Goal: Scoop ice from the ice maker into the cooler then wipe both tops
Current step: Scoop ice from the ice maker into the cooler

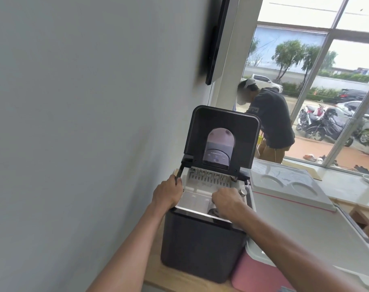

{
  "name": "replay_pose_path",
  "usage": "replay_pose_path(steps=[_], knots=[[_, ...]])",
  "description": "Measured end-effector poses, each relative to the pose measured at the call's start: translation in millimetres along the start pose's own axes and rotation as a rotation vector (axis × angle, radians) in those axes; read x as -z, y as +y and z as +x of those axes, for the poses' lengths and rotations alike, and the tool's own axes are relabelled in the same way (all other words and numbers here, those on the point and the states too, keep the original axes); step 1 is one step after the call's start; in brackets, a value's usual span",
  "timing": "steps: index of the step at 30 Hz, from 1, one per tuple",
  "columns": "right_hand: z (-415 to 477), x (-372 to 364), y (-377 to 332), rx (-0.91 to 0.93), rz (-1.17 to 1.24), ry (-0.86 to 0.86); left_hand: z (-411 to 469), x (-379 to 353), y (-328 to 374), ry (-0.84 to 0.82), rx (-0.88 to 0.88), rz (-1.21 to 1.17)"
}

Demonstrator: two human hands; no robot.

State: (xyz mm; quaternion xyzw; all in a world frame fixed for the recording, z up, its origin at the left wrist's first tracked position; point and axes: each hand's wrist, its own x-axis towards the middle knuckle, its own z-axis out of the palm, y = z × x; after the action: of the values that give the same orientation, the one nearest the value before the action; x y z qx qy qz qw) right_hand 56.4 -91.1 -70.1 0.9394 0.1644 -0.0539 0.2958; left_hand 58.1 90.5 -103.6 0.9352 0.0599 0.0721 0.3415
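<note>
Our right hand (226,202) hides all of the scoop (243,192) but a metal stub, and we cannot tell what lies in the ice maker (202,245) below it. The cooler (251,275) runs off the bottom and right edges. The dark wall panel (216,39) is blurred and cut by the top edge.
</note>
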Motion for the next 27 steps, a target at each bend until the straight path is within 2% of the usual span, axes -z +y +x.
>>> replay_pose_path(steps=[3, 7, 9, 16, 20, 23, 27], knots=[[0, 15, 0, 0.003, 0.049, -0.126, -1, 1, 1, -0.007, 0.008, -0.008], [4, 28, 15, -0.027, 0.183, -0.486, -3, 0, 0, -0.002, 0.012, 0.0], [4, 28, 20, -0.036, 0.246, -0.564, -3, -1, 0, 0.006, 0.019, -0.001], [13, 19, 21, -0.078, 0.381, -0.72, -1, -2, -2, 0.008, 0.025, -0.024], [16, 22, 18, -0.08, 0.413, -0.673, 1, -1, -3, 0.01, 0.017, -0.035], [20, 14, 15, -0.097, 0.542, -0.729, 0, -1, -2, 0.001, 0.025, -0.031], [23, 5, 6, -0.14, 0.625, -0.686, 1, 0, -2, -0.007, 0.038, -0.028]])
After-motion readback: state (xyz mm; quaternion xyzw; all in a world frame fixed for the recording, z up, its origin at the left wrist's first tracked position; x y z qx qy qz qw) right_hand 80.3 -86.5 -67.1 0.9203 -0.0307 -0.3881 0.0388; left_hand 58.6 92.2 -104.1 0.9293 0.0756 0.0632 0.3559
